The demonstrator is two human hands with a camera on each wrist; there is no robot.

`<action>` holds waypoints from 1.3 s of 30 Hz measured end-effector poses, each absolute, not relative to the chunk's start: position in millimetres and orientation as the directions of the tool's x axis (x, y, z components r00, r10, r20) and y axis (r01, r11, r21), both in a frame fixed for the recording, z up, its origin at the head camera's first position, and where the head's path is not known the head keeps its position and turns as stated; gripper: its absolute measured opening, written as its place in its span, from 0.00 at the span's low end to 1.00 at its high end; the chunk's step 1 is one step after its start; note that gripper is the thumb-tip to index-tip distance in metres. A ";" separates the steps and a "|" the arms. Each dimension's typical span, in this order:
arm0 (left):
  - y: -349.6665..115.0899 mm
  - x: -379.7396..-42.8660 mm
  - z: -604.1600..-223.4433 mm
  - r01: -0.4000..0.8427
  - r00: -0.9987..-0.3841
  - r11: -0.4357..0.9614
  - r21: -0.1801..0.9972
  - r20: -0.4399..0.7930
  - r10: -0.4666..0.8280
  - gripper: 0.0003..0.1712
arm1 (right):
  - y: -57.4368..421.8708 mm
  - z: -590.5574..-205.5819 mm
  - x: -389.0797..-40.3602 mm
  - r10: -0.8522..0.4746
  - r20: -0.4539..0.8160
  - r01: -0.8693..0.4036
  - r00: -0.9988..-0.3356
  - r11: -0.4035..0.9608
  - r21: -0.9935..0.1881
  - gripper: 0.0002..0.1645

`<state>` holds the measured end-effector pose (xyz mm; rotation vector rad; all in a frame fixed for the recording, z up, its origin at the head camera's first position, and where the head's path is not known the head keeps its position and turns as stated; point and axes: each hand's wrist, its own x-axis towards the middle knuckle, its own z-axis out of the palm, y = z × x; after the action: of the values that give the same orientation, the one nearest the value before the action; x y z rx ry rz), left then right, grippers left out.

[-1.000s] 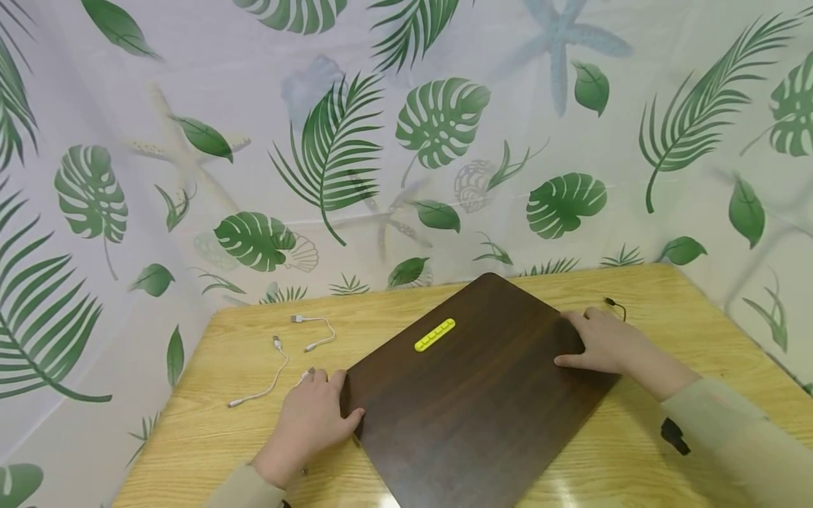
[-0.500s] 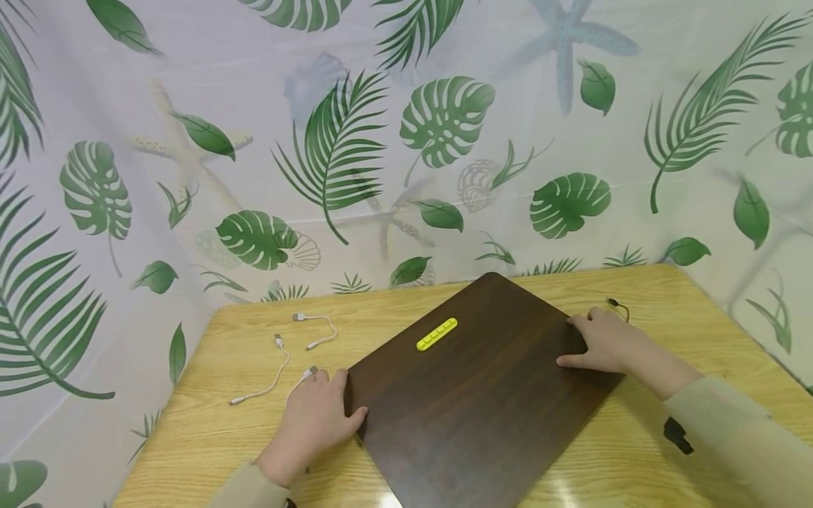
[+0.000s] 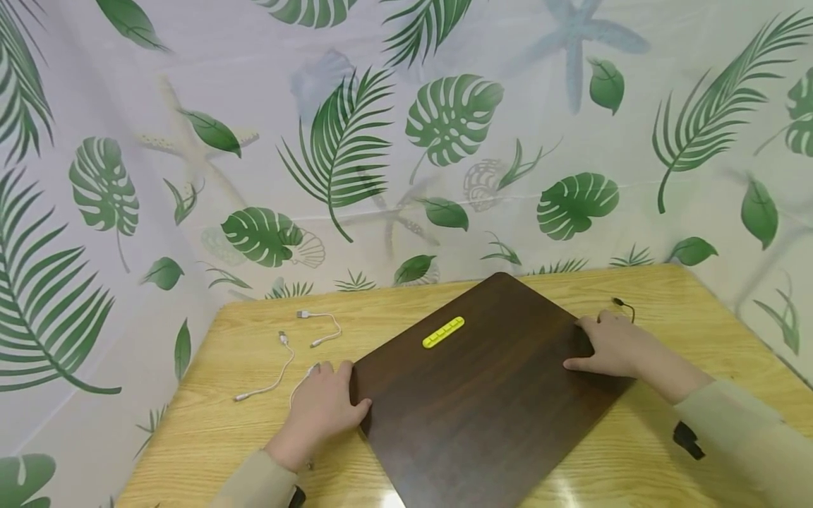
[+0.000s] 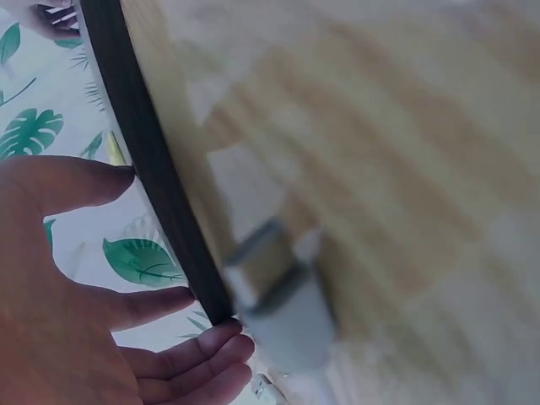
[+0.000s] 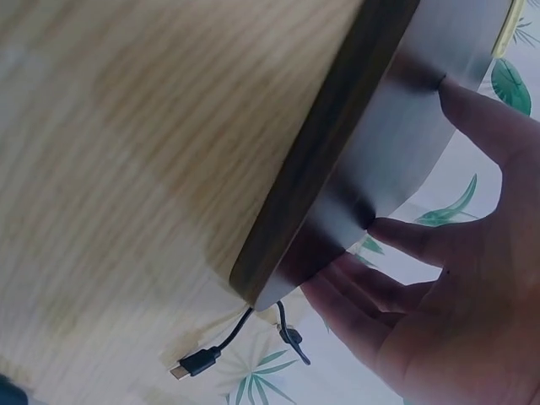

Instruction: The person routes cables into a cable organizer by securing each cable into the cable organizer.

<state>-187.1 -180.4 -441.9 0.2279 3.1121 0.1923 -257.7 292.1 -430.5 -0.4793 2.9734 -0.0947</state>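
A dark brown wooden board (image 3: pixel 495 409) with rounded corners lies slanted on the table. On its far left part sits a yellow cable clip strip (image 3: pixel 443 332) with several slots. My left hand (image 3: pixel 324 402) is at the board's left corner, thumb over the top and fingertips along the edge. At the far right side my right hand (image 3: pixel 616 346) rests its straight fingertips on the board; in the right wrist view thumb and index finger (image 5: pixel 413 240) touch its top surface. A white cable plug (image 4: pixel 283 304) lies right beside my left fingers, its cord partly hidden by that hand.
Two white USB cables, one farther back (image 3: pixel 327 319) and one more to the left (image 3: pixel 279 374), lie on the wooden table (image 3: pixel 209 437). A black cable (image 3: pixel 629 310) lies beyond my right hand. Behind stands a leaf-patterned cloth wall (image 3: pixel 381 141).
The head view has shifted slightly, so everything sits a little farther right in it. Both hands stay at the same places on the board.
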 end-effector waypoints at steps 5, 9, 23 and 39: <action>-181.3 -196.0 -437.2 0.135 -0.988 0.976 0.170 -0.047 0.145 0.39 | 289.0 -428.4 -253.5 -0.309 -0.116 -0.301 -0.944 0.950 -0.080 0.58; -182.2 -204.2 -434.3 0.134 -0.987 0.973 0.190 -0.058 0.147 0.39 | 286.1 -428.1 -249.7 -0.301 -0.092 -0.294 -0.949 0.952 -0.083 0.58; -181.0 -226.5 -437.3 0.087 -0.991 0.955 0.285 -0.075 0.113 0.40 | 283.4 -431.7 -247.1 -0.292 -0.117 -0.286 -0.949 0.956 -0.067 0.61; -180.8 -254.0 -435.5 0.078 -0.982 0.933 0.352 -0.134 0.133 0.40 | 289.2 -432.0 -237.1 -0.304 -0.163 -0.294 -0.939 0.952 -0.082 0.57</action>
<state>-254.0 -180.8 -435.5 0.1612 2.9350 0.5249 -237.1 289.2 -432.0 -0.4527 2.9312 -0.0843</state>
